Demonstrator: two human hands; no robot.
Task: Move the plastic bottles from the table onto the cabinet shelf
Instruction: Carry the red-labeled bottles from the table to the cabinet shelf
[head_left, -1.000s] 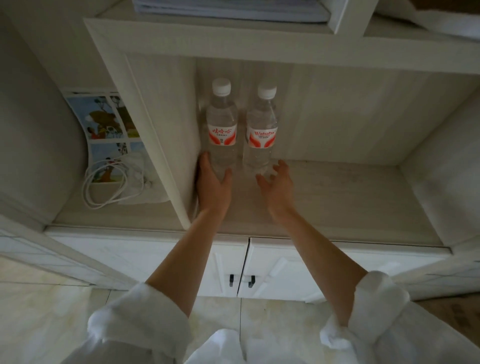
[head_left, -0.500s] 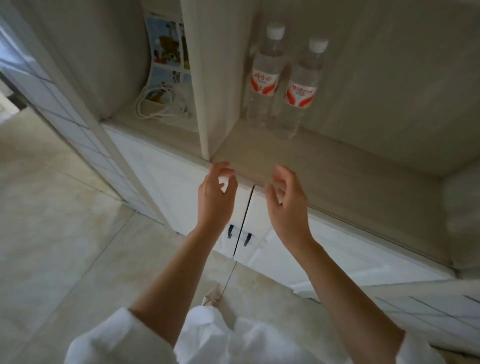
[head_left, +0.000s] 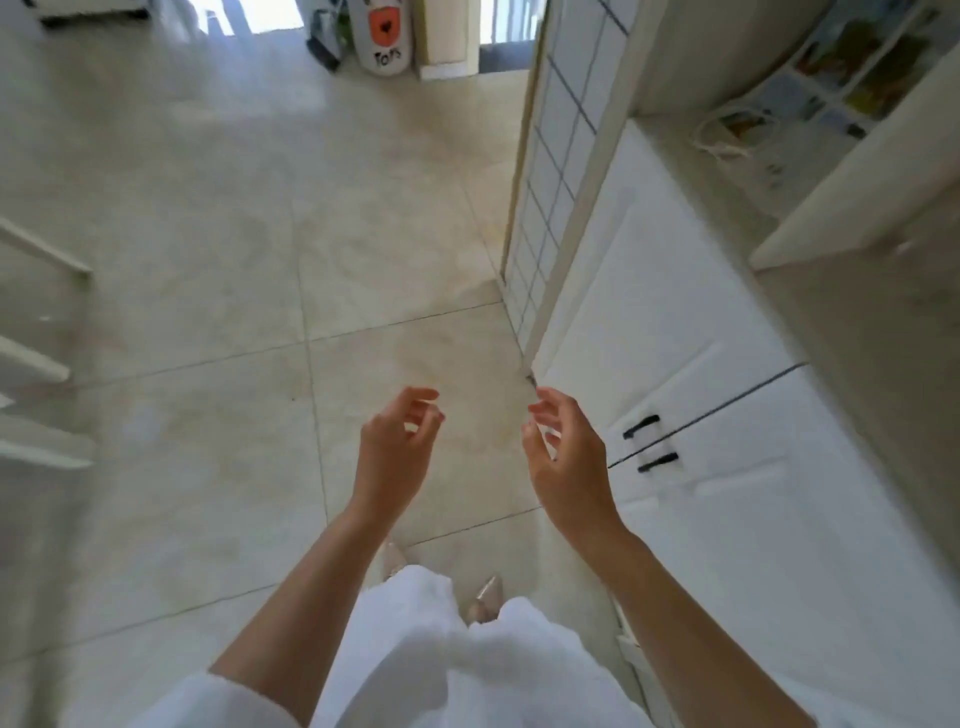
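Both hands are empty and held out at about waist height over the tiled floor (head_left: 218, 218). The left hand (head_left: 397, 449) has its fingers (head_left: 423, 402) loosely curled and parted, gripping nothing; the right hand (head_left: 569, 462) is likewise open, fingers (head_left: 543, 410) spread and slightly bent, palm turned inward toward the left one. The two hands are near each other but apart, with bare floor between them.

No plastic bottle shows anywhere in this view, and no desk top carrying bottles can be made out, so where the next bottle stands, and which way its long axis runs, cannot be told from here. The white cabinet (head_left: 701, 322) with its two dark door handles (head_left: 649, 441) lies along the person's right side, just beside the right hand; the open shelf (head_left: 883, 291) above the doors runs off at the right edge, blurred. The head is turned away from the cabinet toward the open room, where pale rails of some furniture (head_left: 36, 364) cut into the left edge, too blurred to name.

My judgement: this is a trip for more bottles, and they most likely lie ahead or to the left. If so, the left hand is on the nearer side, though both are equally ready to close on something
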